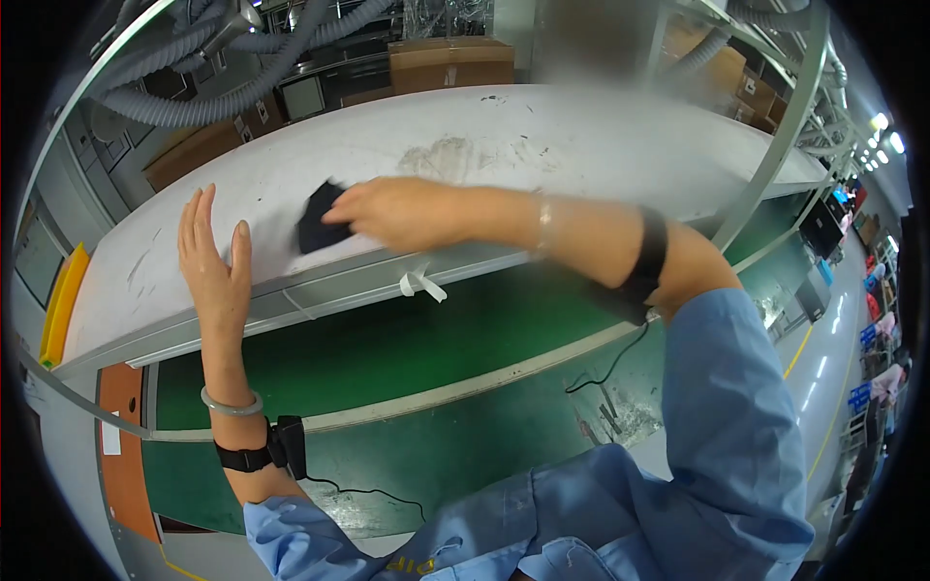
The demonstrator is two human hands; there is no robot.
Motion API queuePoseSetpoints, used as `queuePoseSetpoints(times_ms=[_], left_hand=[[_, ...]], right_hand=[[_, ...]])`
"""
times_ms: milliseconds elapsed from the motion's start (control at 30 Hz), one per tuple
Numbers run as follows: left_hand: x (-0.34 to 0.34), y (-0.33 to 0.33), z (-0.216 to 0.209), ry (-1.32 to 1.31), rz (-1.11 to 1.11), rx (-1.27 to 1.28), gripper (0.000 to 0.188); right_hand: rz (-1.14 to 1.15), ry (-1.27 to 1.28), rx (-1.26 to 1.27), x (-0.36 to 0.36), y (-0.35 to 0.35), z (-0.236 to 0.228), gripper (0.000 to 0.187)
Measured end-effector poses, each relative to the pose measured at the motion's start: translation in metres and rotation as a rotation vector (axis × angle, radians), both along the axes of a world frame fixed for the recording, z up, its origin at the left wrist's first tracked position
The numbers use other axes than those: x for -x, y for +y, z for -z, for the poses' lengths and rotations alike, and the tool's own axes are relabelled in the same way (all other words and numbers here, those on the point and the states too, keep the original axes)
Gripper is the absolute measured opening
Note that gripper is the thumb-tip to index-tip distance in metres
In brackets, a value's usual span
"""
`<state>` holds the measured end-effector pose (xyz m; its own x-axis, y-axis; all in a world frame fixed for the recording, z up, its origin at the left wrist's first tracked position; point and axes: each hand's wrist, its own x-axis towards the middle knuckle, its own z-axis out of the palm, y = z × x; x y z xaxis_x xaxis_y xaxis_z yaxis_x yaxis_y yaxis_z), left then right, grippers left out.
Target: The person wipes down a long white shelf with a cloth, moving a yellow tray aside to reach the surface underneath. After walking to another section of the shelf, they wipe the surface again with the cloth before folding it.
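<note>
At the left end of the bench stands a yellow plastic piece. Next is the left hand, released: its fingers are straight and point to the far side, and the thumb stands apart. Whether this hand touches the bench, I cannot tell.

To its right, over the near part of the bench, is a black cloth, a little blurred. Its long axis seems to run from near left to far right, with one corner pointing far. The right hand grasps the cloth at its right side by the fingertips, with the forearm coming from the right.

The bench top is whitish, with dark scratches at left and a brown stain near the middle. A white strip hangs at the near edge. Below is a green floor. On the far side are grey hoses at left, a cardboard box at middle, and a metal post at right.
</note>
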<state>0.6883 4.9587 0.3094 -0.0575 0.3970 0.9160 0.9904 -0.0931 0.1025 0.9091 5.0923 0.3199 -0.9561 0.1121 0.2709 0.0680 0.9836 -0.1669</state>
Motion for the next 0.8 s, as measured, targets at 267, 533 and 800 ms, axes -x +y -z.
queuePoseSetpoints(times_ms=[267,533,800], left_hand=[[0.024,-0.011,0.019,0.000,-0.177,0.048,0.040],[0.017,-0.011,0.023,-0.015,-0.258,0.077,0.036],[0.022,-0.010,0.018,-0.005,-0.293,0.086,0.034]], right_hand=[[1.006,-0.181,-0.090,-0.163,0.109,-0.036,0.034],[0.289,0.128,-0.106,-0.081,0.022,-0.008,0.032],[0.355,0.050,-0.066,-0.060,0.127,-0.018,0.025]])
